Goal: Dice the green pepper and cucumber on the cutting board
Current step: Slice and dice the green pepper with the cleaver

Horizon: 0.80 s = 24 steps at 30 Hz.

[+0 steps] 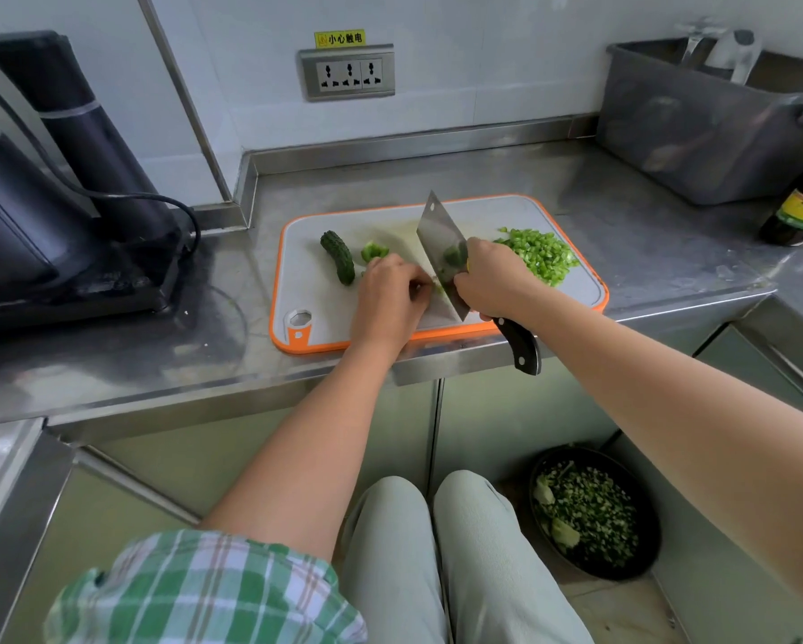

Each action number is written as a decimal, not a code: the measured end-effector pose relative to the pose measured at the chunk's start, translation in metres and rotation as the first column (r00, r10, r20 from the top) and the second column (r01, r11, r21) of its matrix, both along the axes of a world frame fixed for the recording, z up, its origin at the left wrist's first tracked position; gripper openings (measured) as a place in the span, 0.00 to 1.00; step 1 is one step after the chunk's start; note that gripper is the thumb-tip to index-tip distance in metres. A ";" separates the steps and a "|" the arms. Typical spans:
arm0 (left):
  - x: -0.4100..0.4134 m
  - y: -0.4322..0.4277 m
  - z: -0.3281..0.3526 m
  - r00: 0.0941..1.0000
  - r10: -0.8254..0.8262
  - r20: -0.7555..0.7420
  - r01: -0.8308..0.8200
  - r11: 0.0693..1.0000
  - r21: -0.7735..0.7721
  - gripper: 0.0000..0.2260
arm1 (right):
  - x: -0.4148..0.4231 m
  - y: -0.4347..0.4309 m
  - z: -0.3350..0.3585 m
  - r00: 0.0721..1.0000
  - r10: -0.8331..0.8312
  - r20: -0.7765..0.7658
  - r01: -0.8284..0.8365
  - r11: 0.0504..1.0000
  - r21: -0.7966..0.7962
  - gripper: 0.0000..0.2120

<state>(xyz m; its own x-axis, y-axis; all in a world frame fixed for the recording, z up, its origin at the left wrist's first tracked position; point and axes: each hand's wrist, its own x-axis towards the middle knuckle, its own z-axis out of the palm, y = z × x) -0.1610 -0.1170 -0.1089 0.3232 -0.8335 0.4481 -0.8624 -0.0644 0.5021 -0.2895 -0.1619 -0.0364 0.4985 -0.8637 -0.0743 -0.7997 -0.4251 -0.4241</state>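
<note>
R hand (492, 282) grips cleaver (440, 253); L hand (390, 294) curls onto pepper strip (435, 285) at blade; cucumber (338, 257) lies just left of L hand.

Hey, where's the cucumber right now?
In the head view, the cucumber lies on the left side of the cutting board, just left of a green pepper piece and close beside the left hand.

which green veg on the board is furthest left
The dark green bumpy cucumber; the light green pepper chunk lies right of it, the diced pepper pile far right.
</note>
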 end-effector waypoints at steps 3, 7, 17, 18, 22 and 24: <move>-0.001 0.001 0.002 1.000 0.009 -0.008 -0.009 1.000 -0.009 0.04 | -0.004 0.000 0.004 1.000 0.023 0.016 -0.023 1.000 0.012 0.02; -0.003 0.001 0.002 0.999 0.043 0.009 -0.043 0.999 0.007 0.02 | -0.007 0.004 0.012 0.998 0.062 -0.013 -0.061 0.998 0.022 0.04; 0.001 -0.002 -0.003 0.999 0.026 0.023 -0.026 1.000 -0.004 0.04 | 0.000 0.002 0.001 0.994 0.089 -0.068 -0.089 0.996 0.006 0.17; 0.002 -0.002 -0.003 1.000 0.018 0.024 -0.018 1.000 -0.010 0.04 | 0.001 0.002 0.000 0.994 0.088 -0.070 -0.087 0.996 0.005 0.16; 0.003 -0.001 -0.004 1.000 -0.005 0.024 0.005 0.999 -0.034 0.03 | 0.001 0.001 0.001 0.996 0.058 -0.072 -0.059 0.998 -0.015 0.06; 0.003 -0.002 -0.005 1.000 -0.007 0.029 0.008 0.999 -0.040 0.03 | -0.003 -0.004 0.002 0.998 0.018 -0.061 -0.018 1.000 -0.013 0.05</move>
